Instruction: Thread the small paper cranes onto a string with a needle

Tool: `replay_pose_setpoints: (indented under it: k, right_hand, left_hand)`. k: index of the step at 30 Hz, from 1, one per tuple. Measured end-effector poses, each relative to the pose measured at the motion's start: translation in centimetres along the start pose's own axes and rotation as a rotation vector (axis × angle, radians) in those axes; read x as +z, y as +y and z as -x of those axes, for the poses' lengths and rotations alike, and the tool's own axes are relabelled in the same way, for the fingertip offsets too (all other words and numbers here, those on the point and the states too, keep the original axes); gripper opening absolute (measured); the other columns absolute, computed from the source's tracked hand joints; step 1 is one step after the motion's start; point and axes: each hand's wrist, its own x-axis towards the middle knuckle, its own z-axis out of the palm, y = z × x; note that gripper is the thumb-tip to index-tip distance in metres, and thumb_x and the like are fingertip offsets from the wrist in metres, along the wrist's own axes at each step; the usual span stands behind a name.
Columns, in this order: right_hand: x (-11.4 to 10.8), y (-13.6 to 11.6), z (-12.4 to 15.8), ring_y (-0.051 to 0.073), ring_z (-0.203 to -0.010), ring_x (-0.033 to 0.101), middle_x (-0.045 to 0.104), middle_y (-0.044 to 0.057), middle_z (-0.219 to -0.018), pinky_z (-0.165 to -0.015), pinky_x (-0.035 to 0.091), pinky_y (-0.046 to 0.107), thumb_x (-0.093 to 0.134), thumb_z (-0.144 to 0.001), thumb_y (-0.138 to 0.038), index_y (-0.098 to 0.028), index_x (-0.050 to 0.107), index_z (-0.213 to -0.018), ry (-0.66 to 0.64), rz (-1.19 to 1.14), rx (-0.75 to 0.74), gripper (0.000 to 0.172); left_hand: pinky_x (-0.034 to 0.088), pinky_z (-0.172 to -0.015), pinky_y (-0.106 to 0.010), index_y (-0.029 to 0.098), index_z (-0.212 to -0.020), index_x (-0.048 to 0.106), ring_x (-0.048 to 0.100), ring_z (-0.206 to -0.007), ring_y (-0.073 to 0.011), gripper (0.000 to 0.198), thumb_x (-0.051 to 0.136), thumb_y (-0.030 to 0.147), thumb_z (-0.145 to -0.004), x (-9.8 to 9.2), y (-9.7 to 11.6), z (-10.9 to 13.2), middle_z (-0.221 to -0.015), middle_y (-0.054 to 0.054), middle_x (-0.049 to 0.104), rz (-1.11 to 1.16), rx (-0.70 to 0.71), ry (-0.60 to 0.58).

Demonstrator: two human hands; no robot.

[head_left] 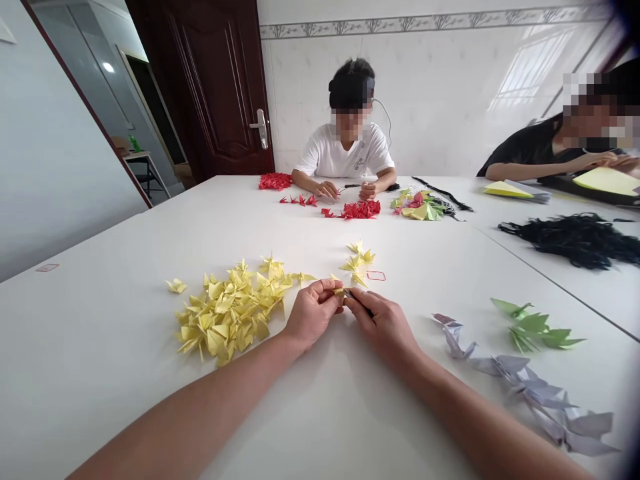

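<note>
Above the white table, my left hand (316, 311) pinches a small yellow paper crane (339, 293) between thumb and fingers. My right hand (385, 322) is closed on a thin dark tool with a greyish tip (349, 293), which meets the crane; the fingers cover most of it, so its exact kind is unclear. To the left of my hands lies a heap of yellow paper cranes (227, 310). Just beyond my fingertips is a short line of several more yellow cranes (357, 261).
Purple-grey cranes (540, 393) and green cranes (535, 327) lie by my right forearm. Black cords (575, 243) are piled farther right. Across the table (125, 280), a person in white (345, 150) works beside red cranes (357, 211); another person in black (530, 157) sits at right.
</note>
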Motion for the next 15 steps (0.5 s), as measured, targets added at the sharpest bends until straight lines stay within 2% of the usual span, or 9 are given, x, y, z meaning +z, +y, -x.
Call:
replay_pose_setpoints:
  k: [11,15]
  right_hand:
    - [-0.12,-0.12,-0.05,0.018,-0.069,0.059,0.066,0.004,-0.077,-0.062,0.042,0.025,0.041,-0.089,-0.038,-0.022,0.066,-0.098,-0.013,0.020,-0.003,0.032]
    - [0.03,0.24,-0.04,0.017,-0.063,0.058,0.064,0.003,-0.070,-0.058,0.041,0.025,0.040,-0.089,-0.038,-0.021,0.068,-0.091,-0.011,0.028,-0.013,0.033]
  left_hand:
    - [0.053,-0.070,-0.022,0.015,-0.087,0.065,0.061,-0.068,-0.0077,0.016,0.064,0.008,-0.073,0.08,0.17,0.08,-0.071,0.001,0.066,-0.018,-0.006,0.003]
    - [0.053,-0.071,-0.022,0.015,-0.087,0.065,0.061,-0.070,-0.0082,0.014,0.063,0.009,-0.073,-0.05,-0.03,0.03,-0.072,0.000,0.066,-0.013,-0.006,-0.013]
